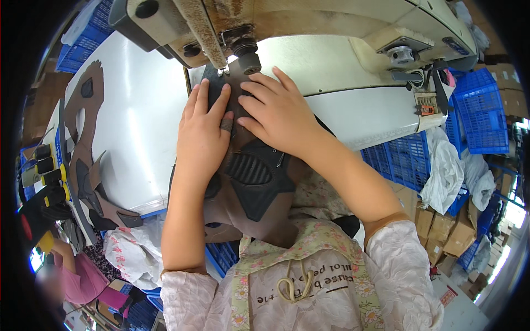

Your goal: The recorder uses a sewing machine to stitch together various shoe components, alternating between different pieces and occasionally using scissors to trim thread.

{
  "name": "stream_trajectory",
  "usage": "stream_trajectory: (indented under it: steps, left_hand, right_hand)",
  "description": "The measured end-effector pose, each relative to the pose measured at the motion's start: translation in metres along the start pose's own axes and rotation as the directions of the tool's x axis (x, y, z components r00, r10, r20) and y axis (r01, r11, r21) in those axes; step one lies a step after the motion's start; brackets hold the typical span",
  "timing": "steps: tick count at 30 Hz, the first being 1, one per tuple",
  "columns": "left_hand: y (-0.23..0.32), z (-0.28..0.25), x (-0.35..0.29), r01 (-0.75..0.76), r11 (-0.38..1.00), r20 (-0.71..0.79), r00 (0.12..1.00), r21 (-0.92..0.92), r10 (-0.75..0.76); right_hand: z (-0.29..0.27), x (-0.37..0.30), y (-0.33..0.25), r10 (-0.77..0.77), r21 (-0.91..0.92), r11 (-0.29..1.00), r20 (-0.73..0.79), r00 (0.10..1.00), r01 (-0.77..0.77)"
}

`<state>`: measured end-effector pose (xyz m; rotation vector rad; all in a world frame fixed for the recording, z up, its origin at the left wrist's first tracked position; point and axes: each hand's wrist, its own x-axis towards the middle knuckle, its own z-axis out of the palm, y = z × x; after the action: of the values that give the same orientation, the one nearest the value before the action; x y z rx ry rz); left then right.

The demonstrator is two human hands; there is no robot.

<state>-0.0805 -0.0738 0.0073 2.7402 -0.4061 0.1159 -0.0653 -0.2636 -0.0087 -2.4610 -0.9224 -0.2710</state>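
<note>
A brown leather-like piece with black ribbed patches runs from my lap up onto the bed of a sewing machine. Its far end lies below the machine's presser foot. My left hand rests flat on the piece's left side, fingers stretched toward the foot, a dark band around one finger. On the right side, my right hand lies with its fingers spread and slightly bent, the tips on the material. Both hands press the piece from above. The stitching point itself is partly hidden by the machine head.
Another brown and black cut piece lies on the white table's left side. Blue crates and cardboard boxes stand at the right. White plastic bags hang near them. At lower left sits a person in pink.
</note>
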Motion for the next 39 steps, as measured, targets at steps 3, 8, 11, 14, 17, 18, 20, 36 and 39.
stream_trajectory:
  steps: [3, 8, 11, 14, 17, 18, 20, 36, 39]
  left_hand:
    - [0.0, 0.0, 0.0, 0.008, 1.0, -0.006, 1.0, 0.006, -0.008]
    - [0.001, 0.001, 0.0, 0.007, 0.999, -0.025, 1.0, 0.033, -0.006]
    - [0.003, -0.001, 0.0, 0.011, 0.999, -0.051, 0.999, 0.035, -0.009]
    - [0.005, -0.006, 0.001, 0.069, 0.998, 0.004, 0.998, -0.015, -0.069]
    - [0.001, -0.012, 0.0, 0.04, 0.999, 0.057, 0.998, -0.032, -0.038]
    - [-0.001, -0.015, -0.002, 0.035, 0.998, 0.097, 0.995, -0.057, -0.029]
    - [-0.003, -0.021, -0.008, 0.029, 0.997, 0.136, 0.991, -0.078, -0.018]
    - [0.008, -0.023, -0.025, -0.083, 0.991, 0.121, 0.99, 0.1, 0.071]
    - [0.013, -0.017, -0.034, -0.058, 0.995, 0.047, 0.997, 0.081, 0.055]
  right_hand:
    - [-0.006, -0.009, -0.006, 0.022, -0.129, 0.991, -0.001, 1.0, -0.022]
    - [-0.01, -0.016, -0.007, 0.049, -0.026, 0.998, -0.007, 0.999, -0.049]
    - [-0.009, -0.015, -0.007, 0.049, -0.063, 0.997, 0.008, 0.999, -0.049]
    - [-0.007, -0.016, -0.01, 0.055, -0.087, 0.995, 0.011, 0.998, -0.053]
    - [-0.006, -0.018, -0.013, 0.08, -0.085, 0.993, 0.002, 0.997, -0.079]
    - [-0.006, -0.019, -0.013, 0.098, -0.08, 0.992, 0.014, 0.995, -0.097]
    - [-0.007, -0.02, -0.011, 0.096, -0.042, 0.995, -0.002, 0.995, -0.096]
    - [-0.002, -0.016, -0.008, 0.081, -0.089, 0.992, -0.051, 0.995, -0.085]
    - [-0.002, -0.017, -0.008, 0.092, -0.081, 0.992, -0.063, 0.994, -0.097]
